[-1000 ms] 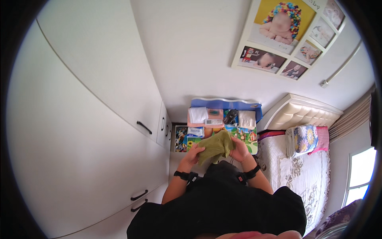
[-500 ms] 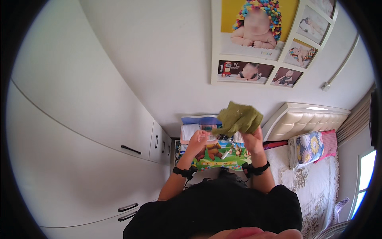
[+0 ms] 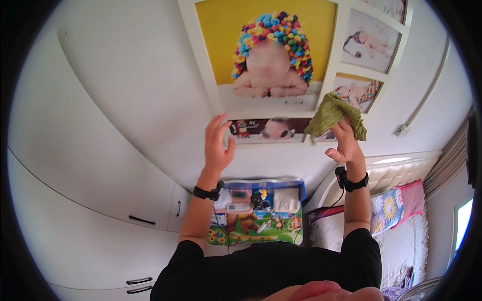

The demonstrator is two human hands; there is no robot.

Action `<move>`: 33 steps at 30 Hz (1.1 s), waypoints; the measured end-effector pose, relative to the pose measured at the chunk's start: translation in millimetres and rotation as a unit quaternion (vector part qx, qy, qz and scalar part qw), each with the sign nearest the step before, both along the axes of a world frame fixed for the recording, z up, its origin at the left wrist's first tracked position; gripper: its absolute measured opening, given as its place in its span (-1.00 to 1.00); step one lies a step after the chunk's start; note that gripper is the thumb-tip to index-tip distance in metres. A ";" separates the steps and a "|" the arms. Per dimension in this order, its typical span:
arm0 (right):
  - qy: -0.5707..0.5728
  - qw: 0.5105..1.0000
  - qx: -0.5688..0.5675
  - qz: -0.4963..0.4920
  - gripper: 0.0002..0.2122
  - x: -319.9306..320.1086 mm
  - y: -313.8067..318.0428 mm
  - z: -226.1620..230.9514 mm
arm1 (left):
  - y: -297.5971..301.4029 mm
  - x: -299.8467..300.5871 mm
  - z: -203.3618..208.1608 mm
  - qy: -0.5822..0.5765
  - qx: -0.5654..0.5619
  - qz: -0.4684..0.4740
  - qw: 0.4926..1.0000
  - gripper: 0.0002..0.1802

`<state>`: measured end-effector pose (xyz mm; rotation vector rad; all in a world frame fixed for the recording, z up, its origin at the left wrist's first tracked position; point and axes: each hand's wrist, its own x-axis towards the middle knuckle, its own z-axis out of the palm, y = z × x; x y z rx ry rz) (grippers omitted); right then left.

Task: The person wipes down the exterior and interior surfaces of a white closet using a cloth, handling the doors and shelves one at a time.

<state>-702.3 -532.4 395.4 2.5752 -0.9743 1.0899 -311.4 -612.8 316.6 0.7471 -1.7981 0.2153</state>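
A green cloth [image 3: 329, 114] is spread under the fingers of my right hand [image 3: 345, 145], which lies over the lower right part of a white multi-photo frame [image 3: 335, 50] on the wall. The fingertips are hidden by the cloth, and the thumb stands out to the left. My left hand [image 3: 217, 148] is raised beside the frame's lower left corner, fingers stretched out and holding nothing. Whether it touches the frame I cannot tell. Both wrists wear black bands.
Below stands a small table with a colourful cartoon top [image 3: 278, 228], holding a remote control [image 3: 238, 207], a folded pale cloth [image 3: 286, 199] and other small items. White cabinets [image 3: 100, 185] line the left. A bed with a padded headboard [image 3: 414, 163] and folded bedding [image 3: 386, 208] is at right.
Both hands have risen from above the table to the photo frame. The cloth, bunched in my right hand before, now lies spread against the frame. My left hand has opened and moved left.
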 end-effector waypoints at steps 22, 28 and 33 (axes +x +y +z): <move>0.065 0.969 -0.186 -0.147 -0.28 17.2 -120.5 273.6 | -106.4 -10.7 191.2 -0.086 -0.232 0.172 0.954 -0.31; 0.132 0.926 -0.222 -0.274 -0.11 68.6 -129.9 260.0 | -107.5 -11.4 185.9 -0.081 -0.227 0.181 0.954 -0.32; 0.203 0.935 -0.113 -0.270 -0.15 108.4 -118.7 270.5 | -108.4 -9.0 187.2 -0.083 -0.239 0.161 0.954 -0.32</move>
